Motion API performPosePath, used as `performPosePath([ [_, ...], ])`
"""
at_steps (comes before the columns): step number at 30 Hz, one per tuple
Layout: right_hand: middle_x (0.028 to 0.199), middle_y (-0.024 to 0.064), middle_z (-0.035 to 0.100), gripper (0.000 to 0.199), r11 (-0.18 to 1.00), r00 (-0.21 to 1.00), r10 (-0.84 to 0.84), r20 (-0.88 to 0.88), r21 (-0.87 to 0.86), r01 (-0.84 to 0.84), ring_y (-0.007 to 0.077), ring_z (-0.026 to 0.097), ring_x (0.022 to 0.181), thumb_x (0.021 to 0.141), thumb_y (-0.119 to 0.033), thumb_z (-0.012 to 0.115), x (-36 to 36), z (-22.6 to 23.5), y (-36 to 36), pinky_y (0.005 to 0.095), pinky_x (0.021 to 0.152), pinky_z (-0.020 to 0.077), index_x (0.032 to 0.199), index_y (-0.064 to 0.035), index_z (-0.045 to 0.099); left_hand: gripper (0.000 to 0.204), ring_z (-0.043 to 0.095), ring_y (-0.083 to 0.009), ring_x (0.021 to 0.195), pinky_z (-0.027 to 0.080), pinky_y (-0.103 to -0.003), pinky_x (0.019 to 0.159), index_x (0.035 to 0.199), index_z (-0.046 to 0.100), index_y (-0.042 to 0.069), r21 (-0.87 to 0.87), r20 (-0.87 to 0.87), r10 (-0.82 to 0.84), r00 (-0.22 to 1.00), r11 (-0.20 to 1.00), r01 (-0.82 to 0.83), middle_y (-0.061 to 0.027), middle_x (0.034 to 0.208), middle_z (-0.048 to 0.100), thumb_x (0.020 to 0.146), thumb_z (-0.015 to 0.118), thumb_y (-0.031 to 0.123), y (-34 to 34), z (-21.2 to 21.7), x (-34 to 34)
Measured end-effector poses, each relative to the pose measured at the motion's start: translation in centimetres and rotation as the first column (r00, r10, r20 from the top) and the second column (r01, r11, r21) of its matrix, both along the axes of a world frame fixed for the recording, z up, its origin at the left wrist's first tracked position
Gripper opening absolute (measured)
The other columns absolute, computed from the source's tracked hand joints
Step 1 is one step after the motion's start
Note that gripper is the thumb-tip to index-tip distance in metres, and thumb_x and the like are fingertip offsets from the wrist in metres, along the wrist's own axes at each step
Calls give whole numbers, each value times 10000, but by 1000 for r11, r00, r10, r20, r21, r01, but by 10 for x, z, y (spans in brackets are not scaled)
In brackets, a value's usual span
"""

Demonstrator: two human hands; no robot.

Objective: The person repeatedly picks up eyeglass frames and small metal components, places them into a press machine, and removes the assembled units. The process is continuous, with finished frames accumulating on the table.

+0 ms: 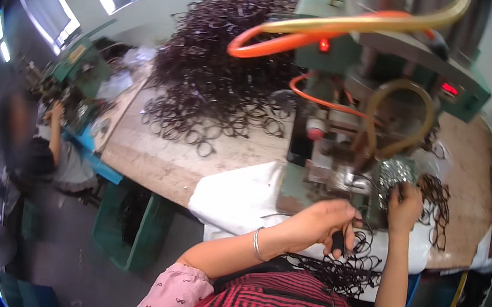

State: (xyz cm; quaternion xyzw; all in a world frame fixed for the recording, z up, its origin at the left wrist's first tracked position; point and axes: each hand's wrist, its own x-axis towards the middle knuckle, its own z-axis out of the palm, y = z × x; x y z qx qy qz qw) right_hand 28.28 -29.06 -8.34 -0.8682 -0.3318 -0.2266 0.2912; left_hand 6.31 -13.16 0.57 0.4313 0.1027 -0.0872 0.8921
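My left hand (322,224) is closed in front of the machine, fingers curled and thumb pressed in. A thin black eyeglass frame (367,226) shows at its fingertips, partly hidden. A short black cylinder (338,243) sticks out below the curled fingers; I cannot tell whether it is a handle or a finger sleeve. Further right, my right hand (405,210) is at the edge of a tray of small shiny metal parts (397,173), fingertips pinched together. Whatever lies between them is too small to make out. Behind my left hand stands the machine's metal work head (348,180).
A big heap of dark eyeglass frames (221,57) covers the far table. More frames lie at my lap (342,272) and right of the tray (434,200). Orange hose (325,24) loops from the green machine. A green crate (125,224) and another person (51,146) are left.
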Motion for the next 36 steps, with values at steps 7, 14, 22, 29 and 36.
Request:
performPosePath([
  [7,910,128,707,157,979,990,14,-139,205,15,272,675,816,862,-104,704,-12,-5,-14,358,747,523,995,-28,734,118,653,-195,838,525,-307,737,1003,675,29,814,541,597,593,-193,-548,-87,921,682,899,656,82,110,-44,-100],
  [14,914,115,712,166,958,922,123,-368,287,-13,214,668,859,845,-61,697,-9,14,7,308,789,516,998,-5,729,127,582,-340,877,492,-444,760,900,668,68,646,350,386,853,-759,78,-92,903,651,782,636,32,281,-116,-156],
  [22,899,53,702,124,911,848,180,-498,409,48,138,636,834,811,-11,730,-37,28,-33,260,783,493,934,4,715,46,573,-223,713,473,-341,654,920,609,52,747,573,309,759,-578,-329,-62,808,614,897,648,57,197,-109,-89],
  [29,933,63,701,227,735,610,637,-472,610,-296,135,665,891,799,-26,750,-64,111,47,272,838,519,995,6,641,113,476,-45,695,403,-195,629,1075,627,56,575,324,836,442,197,-794,56,832,556,1015,559,124,196,-126,-38],
  [36,868,70,708,395,743,639,586,-498,645,-180,121,648,888,810,-68,730,-74,93,60,288,858,486,1163,-9,562,41,631,-120,766,527,-250,693,987,618,21,237,577,746,334,238,-942,-58,905,653,977,609,60,117,-28,-40],
])
